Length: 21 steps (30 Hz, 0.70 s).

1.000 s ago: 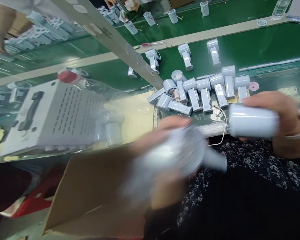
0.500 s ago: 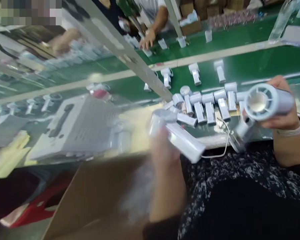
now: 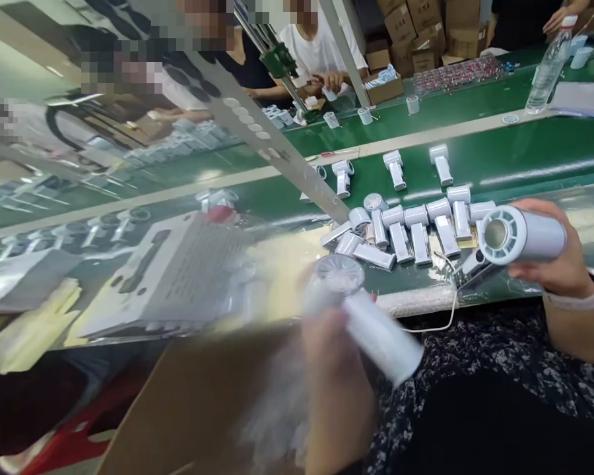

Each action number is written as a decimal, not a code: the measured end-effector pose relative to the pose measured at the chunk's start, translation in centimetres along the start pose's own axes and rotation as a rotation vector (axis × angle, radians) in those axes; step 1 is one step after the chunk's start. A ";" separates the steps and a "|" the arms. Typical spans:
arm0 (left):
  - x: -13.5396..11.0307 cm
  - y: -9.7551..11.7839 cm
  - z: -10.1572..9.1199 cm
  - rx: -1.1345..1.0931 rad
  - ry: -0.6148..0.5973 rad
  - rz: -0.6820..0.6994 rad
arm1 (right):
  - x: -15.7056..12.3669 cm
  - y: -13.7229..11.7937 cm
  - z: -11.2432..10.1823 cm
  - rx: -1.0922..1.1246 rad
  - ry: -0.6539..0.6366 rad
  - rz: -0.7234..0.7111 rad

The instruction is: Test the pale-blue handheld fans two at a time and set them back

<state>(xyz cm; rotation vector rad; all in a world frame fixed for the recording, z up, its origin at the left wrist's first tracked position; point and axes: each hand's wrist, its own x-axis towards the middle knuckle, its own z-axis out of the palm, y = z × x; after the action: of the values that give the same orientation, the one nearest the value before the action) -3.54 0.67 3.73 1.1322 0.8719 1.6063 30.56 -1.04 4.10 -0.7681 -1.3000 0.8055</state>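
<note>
My left hand (image 3: 329, 349), blurred, is wrapped round the head of a pale blue-white handheld fan (image 3: 383, 336), whose handle slants down to the right. Its round grille faces up. In my right hand (image 3: 564, 257) is a second handheld fan (image 3: 539, 234), gripped by its cylindrical head with the ringed opening turned left. Below that opening is a handle-like part, with a thin white cord (image 3: 450, 316) near it; how they join is unclear. Between my hands, a row of similar fans (image 3: 416, 218) lies on the bench edge, several with handles pointing toward me.
A green conveyor (image 3: 515, 155) carries several spaced fans. A slanted metal post (image 3: 297, 171) crosses the view. On the left are a white boxy device (image 3: 163, 277), yellow gloves (image 3: 34, 323) and a cardboard box (image 3: 193, 396). Co-workers and a plastic bottle (image 3: 547, 72) are across.
The view has tipped up, so the bench sits lower in frame. The left-hand fan has turned, its handle pointing more steeply down. A co-worker's hand across the belt has drawn back.
</note>
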 end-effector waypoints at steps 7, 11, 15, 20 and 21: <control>-1.9 -2.2 5.2 0.039 -0.166 0.442 | -1.2 2.8 4.1 0.214 -0.371 0.472; -1.4 -5.2 7.0 0.232 -0.193 0.809 | -3.0 4.1 6.5 0.141 -0.707 0.392; -0.7 -8.9 6.6 0.412 -0.285 0.608 | -2.6 3.8 5.1 -0.138 -0.636 0.367; -0.3 -12.9 3.9 0.746 -0.350 0.453 | -0.8 3.0 -3.7 -0.838 -0.127 0.495; -0.3 -13.3 3.4 0.754 -0.344 0.408 | -0.9 3.0 -6.4 -0.969 -0.021 0.546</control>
<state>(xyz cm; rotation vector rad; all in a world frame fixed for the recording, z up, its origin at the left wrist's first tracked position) 3.68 4.38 -7.38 2.1587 1.0929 1.3380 36.59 -0.47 0.38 -1.9468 -1.5087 0.5598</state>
